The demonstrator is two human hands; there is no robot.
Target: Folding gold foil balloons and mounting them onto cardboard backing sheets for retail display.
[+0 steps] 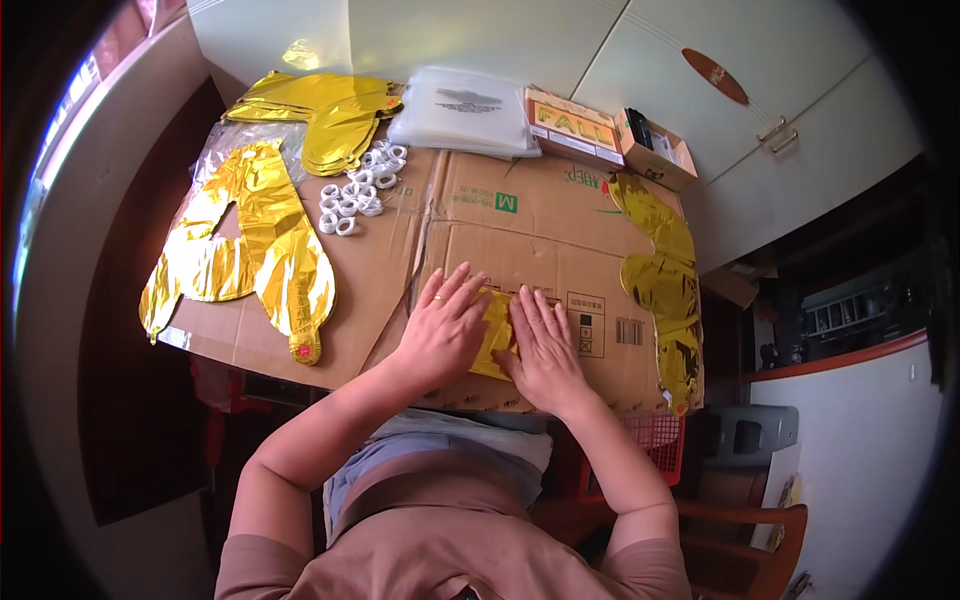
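Observation:
A folded piece of gold foil point(495, 338), which looks like a flattened foil balloon, lies on the cardboard in front of me. My left hand point(442, 335) rests over its left side, fingers stretched out and slightly spread. On its right edge my right hand point(545, 355) lies flat, with the fingers extended and the thumb over the foil. Both palms hide part of the folded piece. To the left is a flat, letter-shaped gold foil balloon point(290, 262) with a red spot at its lower tip. Another gold balloon point(665, 290) lies along the right edge.
Cardboard point(520, 235) covers the table. At the back are stacked gold balloons point(335, 135), white ribbon rolls point(350, 205), clear plastic bags point(460, 115), a printed box point(575, 138) and a small open box point(658, 150). A red basket point(655, 445) and grey stool point(750, 437) stand below right.

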